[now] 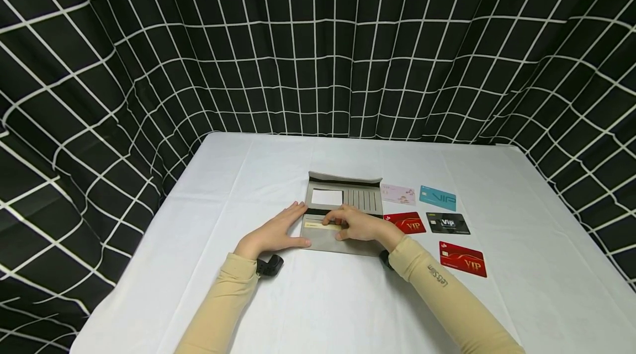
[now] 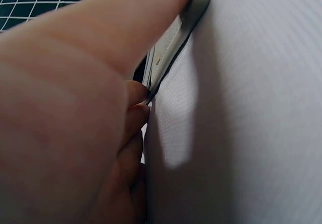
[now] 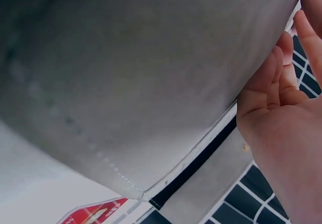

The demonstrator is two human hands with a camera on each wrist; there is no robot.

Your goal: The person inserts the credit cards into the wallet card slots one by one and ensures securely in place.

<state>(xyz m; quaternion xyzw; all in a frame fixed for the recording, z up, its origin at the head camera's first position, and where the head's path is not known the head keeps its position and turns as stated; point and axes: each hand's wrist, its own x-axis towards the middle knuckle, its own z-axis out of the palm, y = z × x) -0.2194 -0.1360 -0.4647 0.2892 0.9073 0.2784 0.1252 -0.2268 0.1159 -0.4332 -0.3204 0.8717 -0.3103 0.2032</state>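
A grey wallet [image 1: 367, 247] lies unfolded on the white table, its slotted half toward the back. From a pocket in the near half shows the cream edge of a card [image 1: 312, 225]. My right hand [image 1: 359, 225] is over that half, its bent fingertips on the card's edge and the thumb apart from them, lower on the wallet. My left hand [image 1: 275, 231] rests at the wallet's left side, fingers extended, with the thumb at the near corner. The left wrist view shows the left palm [image 2: 55, 118] beside the wallet's edge. The right wrist view shows the right hand [image 3: 282, 123] against the grey cover.
To the wallet's right lie a pink card [image 1: 399, 194], a blue card [image 1: 437, 197], a red card [image 1: 408, 223], a black card [image 1: 448, 223] and another red card [image 1: 463, 259]. A white insert [image 1: 327, 197] sits in the wallet's far half. Behind the table hangs a black grid curtain [image 1: 318, 45].
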